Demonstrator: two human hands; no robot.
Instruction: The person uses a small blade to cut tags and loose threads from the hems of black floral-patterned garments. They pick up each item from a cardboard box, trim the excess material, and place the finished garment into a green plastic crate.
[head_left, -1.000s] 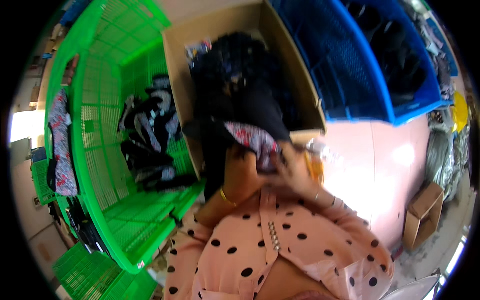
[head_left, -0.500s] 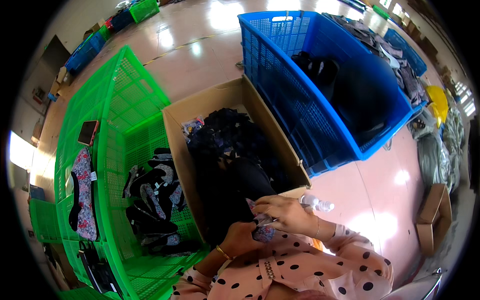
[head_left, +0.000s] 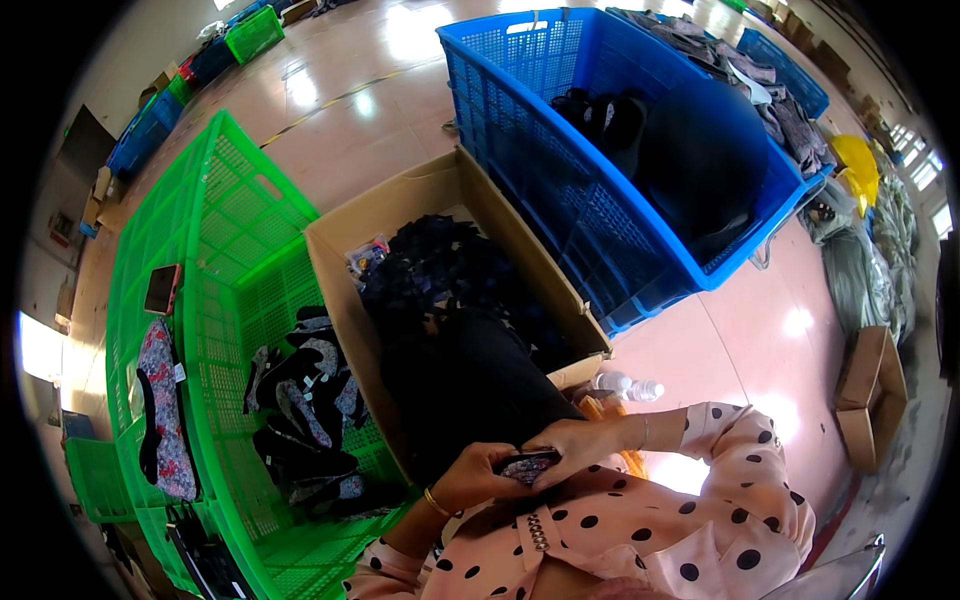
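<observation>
Both hands met at about six o'clock in the view, close to the person's chest. The left hand [head_left: 478,478] was curled shut around one end of a small patterned fabric piece [head_left: 527,466], and the right hand [head_left: 578,440] pinched its other end between thumb and fingers, the fingers bent over the top. The fabric piece sat between the two hands, just below the near edge of a dark garment pile [head_left: 455,330] filling an open cardboard box [head_left: 400,205]. At nine o'clock stood a green plastic crate [head_left: 215,215] holding patterned garments [head_left: 300,400]. At one o'clock was a blue plastic crate [head_left: 560,160] with dark clothing. A clear plastic bottle [head_left: 628,386] lay on the floor at the box's near right corner.
</observation>
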